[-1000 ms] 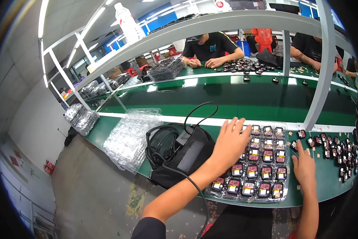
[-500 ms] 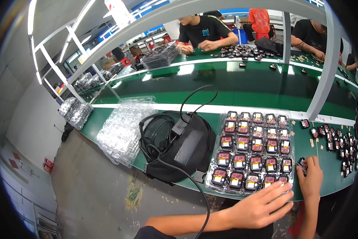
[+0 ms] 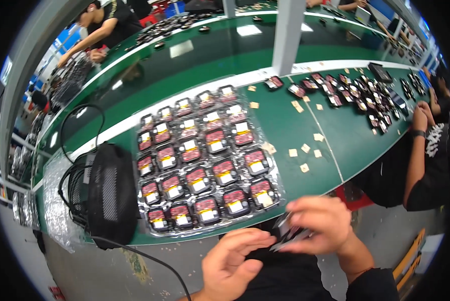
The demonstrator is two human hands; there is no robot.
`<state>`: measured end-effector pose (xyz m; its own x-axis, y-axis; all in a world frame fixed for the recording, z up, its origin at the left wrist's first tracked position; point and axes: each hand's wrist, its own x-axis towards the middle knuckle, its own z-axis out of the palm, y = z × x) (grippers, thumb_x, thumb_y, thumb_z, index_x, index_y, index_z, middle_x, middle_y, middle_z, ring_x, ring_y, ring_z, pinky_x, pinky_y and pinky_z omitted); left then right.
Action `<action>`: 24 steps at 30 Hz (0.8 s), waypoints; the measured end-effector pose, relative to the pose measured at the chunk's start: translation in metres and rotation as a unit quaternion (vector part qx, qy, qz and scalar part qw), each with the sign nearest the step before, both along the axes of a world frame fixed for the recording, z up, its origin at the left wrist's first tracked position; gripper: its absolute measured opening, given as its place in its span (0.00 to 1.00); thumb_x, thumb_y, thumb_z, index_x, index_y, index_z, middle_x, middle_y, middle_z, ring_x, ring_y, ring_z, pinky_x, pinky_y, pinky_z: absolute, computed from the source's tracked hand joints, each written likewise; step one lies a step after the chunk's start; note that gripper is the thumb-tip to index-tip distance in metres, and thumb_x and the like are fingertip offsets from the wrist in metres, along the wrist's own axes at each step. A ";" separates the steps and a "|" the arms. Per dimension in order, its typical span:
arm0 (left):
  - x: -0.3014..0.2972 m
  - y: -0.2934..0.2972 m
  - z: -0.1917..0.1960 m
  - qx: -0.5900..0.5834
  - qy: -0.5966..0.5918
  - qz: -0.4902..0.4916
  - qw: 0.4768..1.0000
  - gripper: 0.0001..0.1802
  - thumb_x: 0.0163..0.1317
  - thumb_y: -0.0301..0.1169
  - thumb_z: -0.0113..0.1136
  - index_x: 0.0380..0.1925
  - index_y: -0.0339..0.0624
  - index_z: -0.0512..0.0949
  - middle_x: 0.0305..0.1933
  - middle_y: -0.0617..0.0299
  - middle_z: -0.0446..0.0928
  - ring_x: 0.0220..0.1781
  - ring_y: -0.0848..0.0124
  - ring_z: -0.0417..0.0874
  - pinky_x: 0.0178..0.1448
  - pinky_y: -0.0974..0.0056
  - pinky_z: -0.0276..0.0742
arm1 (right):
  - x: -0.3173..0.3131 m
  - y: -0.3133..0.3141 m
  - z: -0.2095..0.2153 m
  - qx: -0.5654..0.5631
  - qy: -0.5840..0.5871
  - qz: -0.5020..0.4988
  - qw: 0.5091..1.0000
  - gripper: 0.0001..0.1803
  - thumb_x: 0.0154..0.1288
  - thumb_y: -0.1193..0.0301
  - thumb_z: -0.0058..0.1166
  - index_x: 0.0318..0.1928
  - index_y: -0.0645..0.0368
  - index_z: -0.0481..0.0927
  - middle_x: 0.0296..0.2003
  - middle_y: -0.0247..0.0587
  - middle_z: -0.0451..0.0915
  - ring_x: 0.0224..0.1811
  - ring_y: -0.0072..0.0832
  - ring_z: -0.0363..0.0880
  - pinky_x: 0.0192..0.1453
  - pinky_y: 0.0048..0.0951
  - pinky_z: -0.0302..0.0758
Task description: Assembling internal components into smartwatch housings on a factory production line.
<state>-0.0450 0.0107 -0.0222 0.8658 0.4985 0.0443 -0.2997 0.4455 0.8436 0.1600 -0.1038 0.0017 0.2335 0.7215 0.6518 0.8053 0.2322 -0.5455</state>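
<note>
My right hand (image 3: 322,223) is closed on a small black item with shiny, clear-looking edges (image 3: 286,232), smeared by motion, so its exact kind is hard to make out. It is held up just off the front table edge. Beside it, my left hand (image 3: 235,258) has its fingers stretched out toward the item and its thumb apart, gripping nothing. A clear plastic tray (image 3: 279,193) lies on the green table, in front of my hands and to the left. Rows of small black packs with red, yellow and white labels (image 3: 215,141) fill its pockets.
Left of the tray stand a black mesh bag (image 3: 112,190) with cables and stacked clear trays (image 3: 57,200). Loose black packs (image 3: 358,95) are heaped at the right, near small beige squares (image 3: 304,168). A grey post (image 3: 286,40) rises behind. Co-workers sit across and at right (image 3: 419,165).
My view has swung right. My right hand has lifted a small black item off the table beside the tray. My left hand has left the tray's near corner and come beside it.
</note>
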 end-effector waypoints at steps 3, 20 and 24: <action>0.003 0.004 0.020 -0.024 0.075 0.019 0.997 0.37 0.70 0.45 0.68 0.68 0.28 0.68 0.61 0.47 0.78 0.54 0.64 0.83 0.53 0.65 0.81 | -0.014 -0.006 -0.003 0.003 0.017 0.076 0.997 0.23 0.53 0.62 0.78 0.46 0.60 0.86 0.48 0.43 0.88 0.28 0.26 0.86 0.27 0.22 0.80; -0.004 0.007 -0.002 -0.135 -0.028 -0.100 0.985 0.27 0.66 0.31 0.73 0.60 0.36 0.71 0.69 0.35 0.70 0.69 0.50 0.77 0.71 0.49 0.77 | -0.030 -0.012 -0.008 0.015 0.097 0.102 0.990 0.26 0.50 0.61 0.82 0.44 0.61 0.84 0.46 0.47 0.88 0.26 0.26 0.85 0.25 0.22 0.78; -0.001 0.006 -0.005 -0.125 -0.069 -0.046 0.989 0.24 0.72 0.33 0.66 0.61 0.37 0.69 0.71 0.32 0.67 0.66 0.40 0.80 0.58 0.48 0.91 | -0.034 -0.012 -0.001 -0.040 0.203 0.023 0.978 0.23 0.54 0.72 0.77 0.48 0.63 0.82 0.38 0.41 0.85 0.30 0.29 0.86 0.28 0.27 0.81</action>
